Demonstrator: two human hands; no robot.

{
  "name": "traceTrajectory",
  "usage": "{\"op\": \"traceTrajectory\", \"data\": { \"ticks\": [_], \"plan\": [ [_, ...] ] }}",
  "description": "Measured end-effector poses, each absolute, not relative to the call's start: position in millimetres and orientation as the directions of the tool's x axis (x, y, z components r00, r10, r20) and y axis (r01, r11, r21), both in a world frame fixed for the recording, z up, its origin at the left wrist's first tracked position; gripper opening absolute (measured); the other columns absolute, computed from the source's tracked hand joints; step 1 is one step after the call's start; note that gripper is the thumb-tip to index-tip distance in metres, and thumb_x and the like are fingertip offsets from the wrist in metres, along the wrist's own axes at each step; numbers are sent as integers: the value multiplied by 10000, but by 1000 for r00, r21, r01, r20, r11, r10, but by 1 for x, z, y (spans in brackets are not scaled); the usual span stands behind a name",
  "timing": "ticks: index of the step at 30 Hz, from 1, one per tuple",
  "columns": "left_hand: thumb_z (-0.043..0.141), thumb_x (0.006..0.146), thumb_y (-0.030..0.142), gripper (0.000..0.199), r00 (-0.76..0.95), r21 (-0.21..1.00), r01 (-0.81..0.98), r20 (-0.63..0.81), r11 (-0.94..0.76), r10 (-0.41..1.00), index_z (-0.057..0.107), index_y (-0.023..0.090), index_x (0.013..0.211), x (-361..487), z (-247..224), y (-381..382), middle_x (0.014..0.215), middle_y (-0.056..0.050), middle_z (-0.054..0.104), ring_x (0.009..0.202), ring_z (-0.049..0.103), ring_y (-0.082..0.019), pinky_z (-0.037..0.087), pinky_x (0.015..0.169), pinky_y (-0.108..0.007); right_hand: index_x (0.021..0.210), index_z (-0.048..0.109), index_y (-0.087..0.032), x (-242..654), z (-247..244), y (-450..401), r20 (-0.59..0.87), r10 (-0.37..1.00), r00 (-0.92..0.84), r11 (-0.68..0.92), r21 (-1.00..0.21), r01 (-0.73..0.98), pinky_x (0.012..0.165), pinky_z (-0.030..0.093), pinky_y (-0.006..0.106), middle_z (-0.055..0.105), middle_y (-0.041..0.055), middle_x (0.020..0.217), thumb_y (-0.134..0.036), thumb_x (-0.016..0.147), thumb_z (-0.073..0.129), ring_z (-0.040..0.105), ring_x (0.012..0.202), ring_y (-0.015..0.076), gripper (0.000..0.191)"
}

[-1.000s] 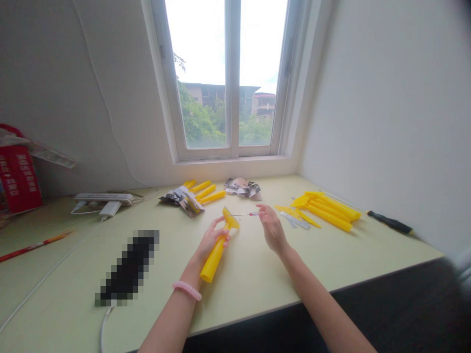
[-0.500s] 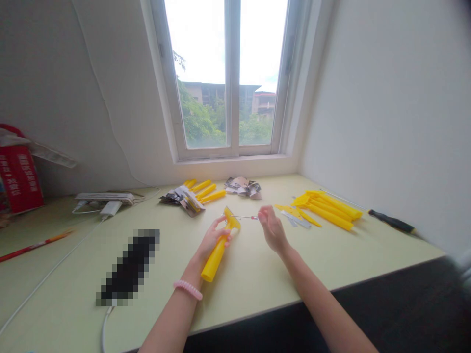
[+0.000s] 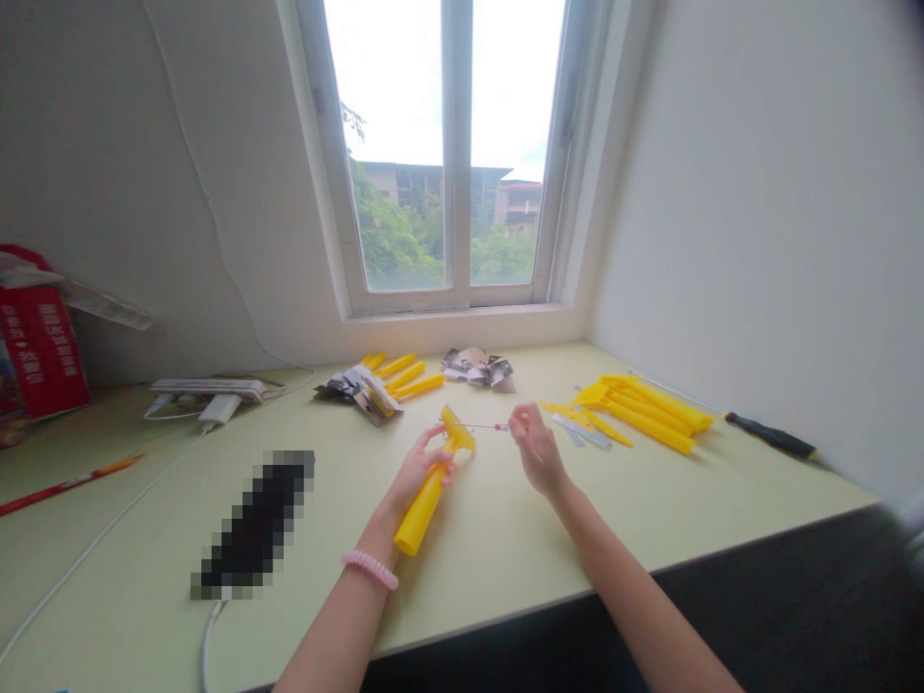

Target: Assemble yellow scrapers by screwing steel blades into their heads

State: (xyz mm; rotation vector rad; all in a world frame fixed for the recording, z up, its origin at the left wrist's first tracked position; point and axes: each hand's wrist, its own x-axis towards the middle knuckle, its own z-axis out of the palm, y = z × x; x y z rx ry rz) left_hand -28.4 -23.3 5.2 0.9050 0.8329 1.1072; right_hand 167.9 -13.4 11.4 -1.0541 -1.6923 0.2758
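Left hand [image 3: 420, 475] curled round yellow scraper [image 3: 423, 507]; right hand [image 3: 536, 450] pinched screwdriver [image 3: 500, 426] — packaged scrapers [image 3: 370, 387] lay at eleven o'clock, blades [image 3: 595, 436] at two.

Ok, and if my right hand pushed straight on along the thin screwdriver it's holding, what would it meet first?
Most likely the head of the yellow scraper in your left hand. The screwdriver shaft overlaps that head in this view; whether they touch is hard to tell.

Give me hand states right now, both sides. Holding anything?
Left hand: closed around a yellow scraper.
Right hand: closed on the handle of a thin screwdriver, shaft pointing at the scraper's head.
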Motion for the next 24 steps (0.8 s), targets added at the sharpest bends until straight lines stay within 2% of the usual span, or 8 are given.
{"op": "traceTrajectory", "data": {
  "ticks": [3,5,8,11,13,19,22,24],
  "plan": [
    [567,627,86,687,240,911,-366,-106,191,965,300,168,1253,-29,5,-23,678,-21,559,475,479,-75,309,406,-157,847,394,-208,169,11,-12,693,719,-46,616,-605,504,569,389,239,501,-5,738,-284,854,333,500,620,125,98],
    [567,630,91,682,250,913,-363,-98,187,963,300,167,1252,-29,4,-23,655,-12,550,470,476,-76,309,405,-157,851,395,-206,169,11,-11,726,687,-33,641,-584,498,613,403,253,508,7,759,-274,849,343,518,674,137,86],
    [574,624,94,681,259,908,-378,-84,182,962,305,175,1243,-29,3,-23,707,-27,567,477,481,-74,306,399,-157,867,397,-207,168,12,-12,716,698,-8,629,-608,485,548,376,227,504,-21,665,-275,849,371,495,573,119,75],
    [579,621,95,678,265,907,-384,-75,176,961,309,175,1238,-29,3,-23,733,-38,576,482,486,-73,307,399,-156,854,399,-208,168,11,-13,674,738,-20,592,-634,497,447,290,206,422,-69,531,-281,856,366,375,416,90,81],
    [580,619,97,684,264,908,-380,-76,176,961,306,171,1241,-30,3,-23,707,-32,573,479,487,-75,307,400,-155,842,399,-206,168,11,-13,665,746,-37,587,-630,508,452,294,209,419,-65,544,-281,858,348,384,426,93,92],
    [585,614,98,678,250,907,-385,-78,173,965,316,174,1232,-30,3,-22,684,-23,568,476,486,-78,302,398,-156,843,398,-204,169,12,-14,716,697,-49,630,-577,519,559,397,247,509,0,724,-273,830,384,507,612,132,72],
    [590,604,90,681,250,904,-386,-88,183,964,325,183,1225,-29,3,-23,684,-16,561,477,491,-81,305,398,-161,841,406,-209,168,14,-15,723,690,-25,643,-597,479,526,388,225,539,-2,686,-302,831,416,516,588,127,94],
    [592,601,86,681,257,903,-384,-94,191,962,329,188,1221,-29,4,-24,694,-16,562,473,489,-78,307,398,-162,805,411,-212,167,14,-16,716,698,-5,634,-614,470,467,346,204,528,-23,611,-326,830,431,474,503,108,119]
  ]
}}
